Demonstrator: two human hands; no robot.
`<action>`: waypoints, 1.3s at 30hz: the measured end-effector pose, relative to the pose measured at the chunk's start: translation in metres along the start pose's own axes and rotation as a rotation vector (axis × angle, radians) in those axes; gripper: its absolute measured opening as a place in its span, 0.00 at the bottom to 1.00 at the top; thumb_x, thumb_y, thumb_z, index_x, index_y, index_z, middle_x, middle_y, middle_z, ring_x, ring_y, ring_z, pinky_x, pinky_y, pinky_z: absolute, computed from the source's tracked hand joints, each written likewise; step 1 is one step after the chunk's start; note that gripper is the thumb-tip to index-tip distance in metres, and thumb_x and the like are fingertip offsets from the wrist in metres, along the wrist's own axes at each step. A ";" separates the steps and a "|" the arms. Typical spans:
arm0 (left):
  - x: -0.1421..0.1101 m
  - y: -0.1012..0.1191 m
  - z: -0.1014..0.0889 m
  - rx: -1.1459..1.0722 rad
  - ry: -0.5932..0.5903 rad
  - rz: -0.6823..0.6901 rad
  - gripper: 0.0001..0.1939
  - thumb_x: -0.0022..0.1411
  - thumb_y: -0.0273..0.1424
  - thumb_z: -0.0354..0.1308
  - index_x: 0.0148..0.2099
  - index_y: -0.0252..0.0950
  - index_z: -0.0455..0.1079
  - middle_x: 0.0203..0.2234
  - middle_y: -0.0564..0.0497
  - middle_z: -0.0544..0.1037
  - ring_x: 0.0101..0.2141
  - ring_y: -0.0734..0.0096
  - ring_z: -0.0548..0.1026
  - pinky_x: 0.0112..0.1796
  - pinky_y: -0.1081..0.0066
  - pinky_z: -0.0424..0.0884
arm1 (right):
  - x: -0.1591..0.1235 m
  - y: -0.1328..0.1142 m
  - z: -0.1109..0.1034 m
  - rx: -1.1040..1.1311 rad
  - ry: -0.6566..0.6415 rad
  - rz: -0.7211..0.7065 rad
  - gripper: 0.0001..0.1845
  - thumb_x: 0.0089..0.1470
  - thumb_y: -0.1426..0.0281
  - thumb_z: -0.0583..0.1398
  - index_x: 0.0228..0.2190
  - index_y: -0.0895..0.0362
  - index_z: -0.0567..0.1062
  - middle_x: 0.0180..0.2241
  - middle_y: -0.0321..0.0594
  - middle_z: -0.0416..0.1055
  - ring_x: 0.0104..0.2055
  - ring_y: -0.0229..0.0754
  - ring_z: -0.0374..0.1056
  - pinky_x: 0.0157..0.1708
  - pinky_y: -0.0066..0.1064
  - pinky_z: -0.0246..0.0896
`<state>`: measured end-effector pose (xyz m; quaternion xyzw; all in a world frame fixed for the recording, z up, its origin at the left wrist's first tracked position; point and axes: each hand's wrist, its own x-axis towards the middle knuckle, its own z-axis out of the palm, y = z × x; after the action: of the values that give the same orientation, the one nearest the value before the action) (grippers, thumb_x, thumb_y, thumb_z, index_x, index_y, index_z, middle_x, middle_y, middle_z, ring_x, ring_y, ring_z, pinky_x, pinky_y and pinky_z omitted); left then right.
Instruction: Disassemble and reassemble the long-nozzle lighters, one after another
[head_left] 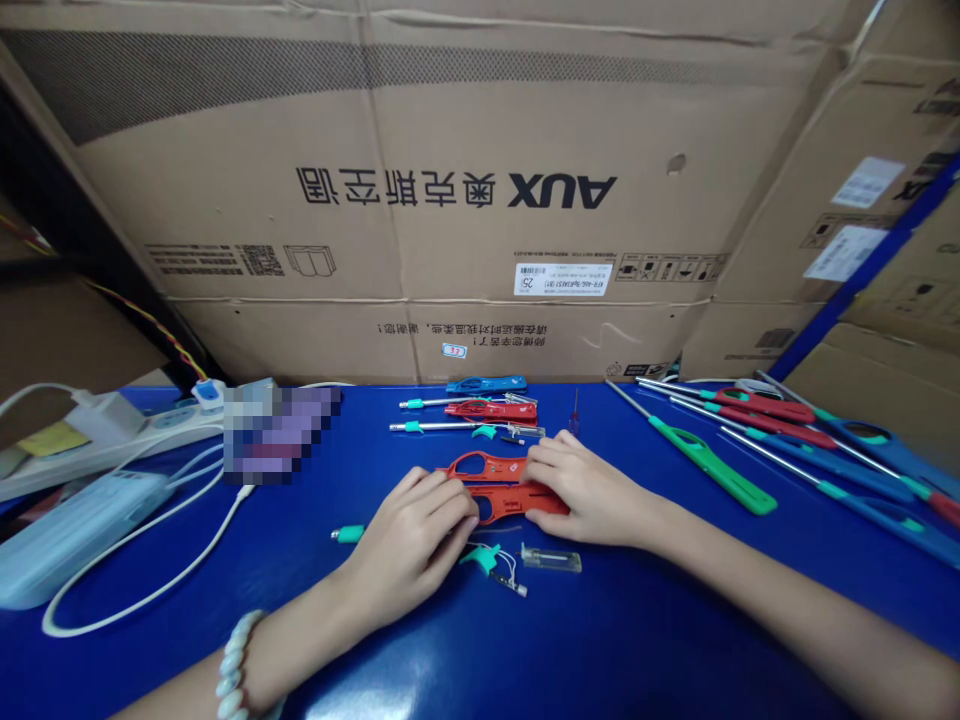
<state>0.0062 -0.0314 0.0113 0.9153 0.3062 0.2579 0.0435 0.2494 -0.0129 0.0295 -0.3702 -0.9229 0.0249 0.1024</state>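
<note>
Two orange-red lighter casing halves (491, 467) lie side by side in the middle of the blue table. My left hand (416, 525) has its curled fingers at their left end. At their right end, my right hand (581, 490) closes thumb and fingers over the edges, hiding part of both halves. Just below sit a teal trigger with white wires (484, 557) and a clear fuel tank (551, 560). A teal-collared nozzle tube (348, 534) sticks out left of my left hand, its rest covered by that hand.
Behind my hands lie a blue casing (487, 385), a red casing (491, 411), metal tubes and a small screwdriver (574, 412). Assembled lighters (712, 470) spread across the right. A power strip (172, 425), power bank (82, 535) and white cable (142, 610) occupy the left; cardboard (420, 270) stands behind.
</note>
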 end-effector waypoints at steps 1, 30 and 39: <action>-0.001 0.001 -0.001 -0.008 0.018 0.029 0.10 0.69 0.27 0.44 0.37 0.35 0.66 0.30 0.50 0.72 0.32 0.69 0.66 0.35 0.67 0.57 | 0.000 0.001 -0.002 -0.001 0.007 0.006 0.11 0.53 0.66 0.60 0.36 0.60 0.74 0.35 0.45 0.70 0.39 0.47 0.64 0.45 0.41 0.52; 0.029 0.006 0.027 0.178 -0.130 0.141 0.07 0.65 0.26 0.54 0.35 0.33 0.71 0.32 0.49 0.72 0.34 0.64 0.64 0.34 0.66 0.57 | -0.010 -0.017 -0.029 0.090 -0.306 0.050 0.07 0.51 0.74 0.61 0.25 0.56 0.68 0.27 0.34 0.68 0.29 0.39 0.62 0.32 0.30 0.52; 0.031 0.007 0.034 0.201 -0.139 0.120 0.06 0.63 0.25 0.57 0.32 0.33 0.71 0.29 0.50 0.72 0.34 0.65 0.65 0.34 0.66 0.56 | -0.012 -0.006 -0.023 0.185 -0.184 0.065 0.07 0.52 0.75 0.59 0.25 0.56 0.65 0.27 0.34 0.68 0.29 0.38 0.62 0.32 0.29 0.53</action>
<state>0.0479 -0.0162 -0.0025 0.9474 0.2715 0.1640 -0.0431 0.2589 -0.0261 0.0507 -0.3851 -0.9097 0.1469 0.0502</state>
